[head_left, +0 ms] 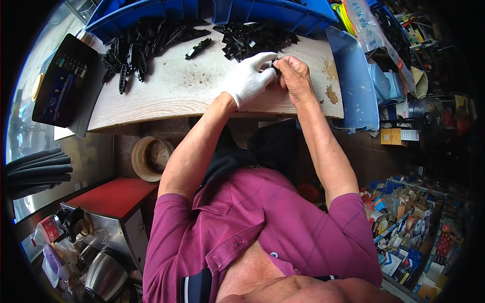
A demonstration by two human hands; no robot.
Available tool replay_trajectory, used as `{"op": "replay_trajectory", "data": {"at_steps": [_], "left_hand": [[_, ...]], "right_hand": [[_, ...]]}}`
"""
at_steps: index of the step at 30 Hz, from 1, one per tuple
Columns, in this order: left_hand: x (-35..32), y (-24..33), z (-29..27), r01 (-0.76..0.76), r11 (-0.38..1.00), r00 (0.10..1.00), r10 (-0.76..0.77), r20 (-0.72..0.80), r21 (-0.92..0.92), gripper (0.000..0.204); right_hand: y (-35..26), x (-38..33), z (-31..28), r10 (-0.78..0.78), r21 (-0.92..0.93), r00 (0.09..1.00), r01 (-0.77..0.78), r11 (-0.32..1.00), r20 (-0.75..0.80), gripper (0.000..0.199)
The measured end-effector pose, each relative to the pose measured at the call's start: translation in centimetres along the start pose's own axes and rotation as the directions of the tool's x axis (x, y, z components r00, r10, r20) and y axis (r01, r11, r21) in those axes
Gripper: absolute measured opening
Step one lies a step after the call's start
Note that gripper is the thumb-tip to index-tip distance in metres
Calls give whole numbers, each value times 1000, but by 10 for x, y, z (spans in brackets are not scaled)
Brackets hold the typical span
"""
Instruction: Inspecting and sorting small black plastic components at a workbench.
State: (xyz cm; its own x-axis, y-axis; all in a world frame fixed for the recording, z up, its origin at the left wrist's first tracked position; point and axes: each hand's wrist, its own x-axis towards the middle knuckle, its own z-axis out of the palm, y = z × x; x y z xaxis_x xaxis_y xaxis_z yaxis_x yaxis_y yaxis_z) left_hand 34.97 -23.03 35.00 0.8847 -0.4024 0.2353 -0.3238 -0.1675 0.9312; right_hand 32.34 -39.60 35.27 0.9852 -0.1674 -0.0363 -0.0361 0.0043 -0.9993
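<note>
My left hand [250,78] wears a white glove and meets my bare right hand [294,76] over the wooden table [187,93]. Both pinch a small black plastic part [276,63] between their fingertips. Just beyond the hands lies a heap of small black plastic parts [255,38]. A second spread of longer black parts [141,45] lies at the table's far left, and a single black piece [198,48] rests between the two heaps.
Blue plastic bins [151,12] line the table's far edge and a blue bin [356,81] stands at its right end. A black tray [63,81] sits at the left. Below are a tan bucket [150,157], a red-topped cabinet [113,197] and cluttered boxes [404,227].
</note>
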Motion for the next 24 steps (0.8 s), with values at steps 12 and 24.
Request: {"op": "replay_trajectory", "data": {"at_steps": [12, 24], "left_hand": [[-3, 11, 4, 230, 950, 962, -255, -99, -210, 37], [9, 15, -4, 445, 809, 894, -429, 133, -385, 22]], "right_hand": [[6, -5, 4, -56, 62, 997, 59, 996, -46, 22], [0, -12, 16, -18, -132, 1000, 18, 991, -3, 18]]}}
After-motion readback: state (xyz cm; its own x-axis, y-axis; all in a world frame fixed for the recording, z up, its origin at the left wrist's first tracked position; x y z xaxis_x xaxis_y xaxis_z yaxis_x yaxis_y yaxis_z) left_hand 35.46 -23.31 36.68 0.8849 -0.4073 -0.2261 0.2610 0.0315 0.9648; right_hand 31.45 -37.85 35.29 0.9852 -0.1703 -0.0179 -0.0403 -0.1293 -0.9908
